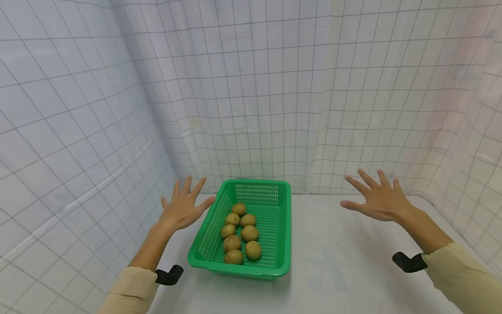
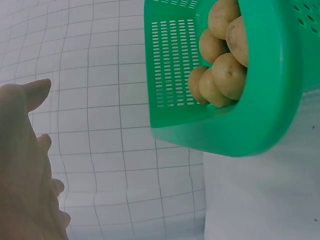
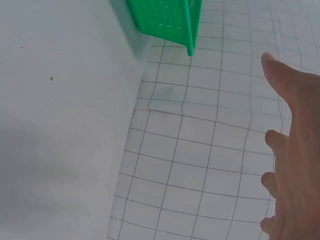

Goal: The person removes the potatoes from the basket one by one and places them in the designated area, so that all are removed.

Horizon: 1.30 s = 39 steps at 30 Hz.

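Observation:
A green plastic basket [image 1: 285, 226] with slotted walls stands on the white table, left of the middle in the head view. Several potatoes [image 1: 249, 233] lie along the left side of its floor. My left hand [image 1: 182, 211] hovers at the basket's left side, fingers spread and holding nothing. In the left wrist view that hand [image 2: 27, 165] shows at the left edge, apart from the basket [image 2: 200, 132]. Well to the right of the basket, my right hand [image 1: 380, 198] is held in the air with spread fingers and nothing in it.
The white table [image 1: 325, 257] reaches to a hanging white cloth [image 1: 274, 100] with a grid of dark lines at the back. Similar gridded cloth [image 1: 70, 152] closes the left and right sides. Black straps or mounts [image 1: 169, 275] sit at both wrists.

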Each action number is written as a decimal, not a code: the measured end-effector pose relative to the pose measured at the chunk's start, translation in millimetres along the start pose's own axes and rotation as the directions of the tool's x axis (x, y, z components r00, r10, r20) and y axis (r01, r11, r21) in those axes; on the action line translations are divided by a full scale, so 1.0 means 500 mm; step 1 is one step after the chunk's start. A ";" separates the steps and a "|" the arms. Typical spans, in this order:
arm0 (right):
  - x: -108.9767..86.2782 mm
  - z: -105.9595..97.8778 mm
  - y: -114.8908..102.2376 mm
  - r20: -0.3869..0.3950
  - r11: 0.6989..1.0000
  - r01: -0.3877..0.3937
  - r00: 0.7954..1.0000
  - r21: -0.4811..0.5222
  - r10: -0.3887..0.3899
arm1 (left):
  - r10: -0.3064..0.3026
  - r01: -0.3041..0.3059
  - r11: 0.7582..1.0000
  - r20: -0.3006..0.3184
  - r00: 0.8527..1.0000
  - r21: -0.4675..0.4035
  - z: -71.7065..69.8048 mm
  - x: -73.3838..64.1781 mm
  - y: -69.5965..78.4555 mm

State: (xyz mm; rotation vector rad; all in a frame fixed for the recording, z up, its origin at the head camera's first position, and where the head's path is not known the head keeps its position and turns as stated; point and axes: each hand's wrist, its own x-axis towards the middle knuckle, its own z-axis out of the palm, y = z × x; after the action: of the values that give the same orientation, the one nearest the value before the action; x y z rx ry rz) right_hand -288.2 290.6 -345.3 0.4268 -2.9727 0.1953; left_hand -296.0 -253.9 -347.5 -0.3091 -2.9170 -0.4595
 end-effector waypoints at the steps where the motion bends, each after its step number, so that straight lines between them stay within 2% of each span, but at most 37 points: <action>1: 0.003 -0.001 -0.003 0.004 1.000 0.004 1.000 0.004 -0.004 | -0.004 0.004 1.000 0.004 1.000 -0.008 0.000 -0.004 -0.004; 7: 0.022 -0.011 -0.023 0.019 0.999 0.026 0.999 0.027 -0.027 | -0.014 0.014 0.999 0.008 1.000 -0.044 0.002 -0.029 -0.021; 14: 0.051 -0.022 -0.044 0.013 0.993 0.082 0.996 0.080 -0.084 | -0.005 0.000 0.995 -0.042 0.999 -0.100 0.007 -0.071 -0.028; 20: 0.080 -0.023 -0.073 -0.010 0.981 0.159 0.987 0.114 -0.159 | 0.003 -0.018 0.984 -0.085 0.996 -0.178 0.039 -0.125 -0.028; 24: 0.099 -0.020 -0.091 -0.006 0.971 0.198 0.980 0.134 -0.199 | 0.000 -0.030 0.960 -0.107 0.994 -0.280 0.068 -0.162 -0.026; 28: 0.121 -0.015 -0.111 0.003 0.957 0.234 0.971 0.171 -0.238 | -0.030 -0.022 0.909 -0.118 0.993 -0.417 0.095 -0.198 -0.017; 33: 0.146 -0.010 -0.139 0.029 0.934 0.266 0.959 0.239 -0.281 | -0.092 0.014 0.829 -0.112 0.989 -0.559 0.126 -0.226 -0.005; 36: 0.160 -0.010 -0.157 0.045 0.915 0.294 0.947 0.277 -0.318 | -0.124 0.058 0.757 -0.055 0.991 -0.651 0.144 -0.233 0.000; 39: 0.176 -0.009 -0.174 0.066 0.897 0.327 0.930 0.296 -0.361 | -0.169 0.130 0.649 0.025 0.985 -0.749 0.158 -0.241 0.001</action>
State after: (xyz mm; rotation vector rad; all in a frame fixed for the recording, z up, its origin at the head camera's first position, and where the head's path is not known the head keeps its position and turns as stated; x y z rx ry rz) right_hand -346.5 184.7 -318.6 1.0244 -2.9213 0.5738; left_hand -190.8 -249.5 -445.8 -0.1381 -2.5391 -1.6833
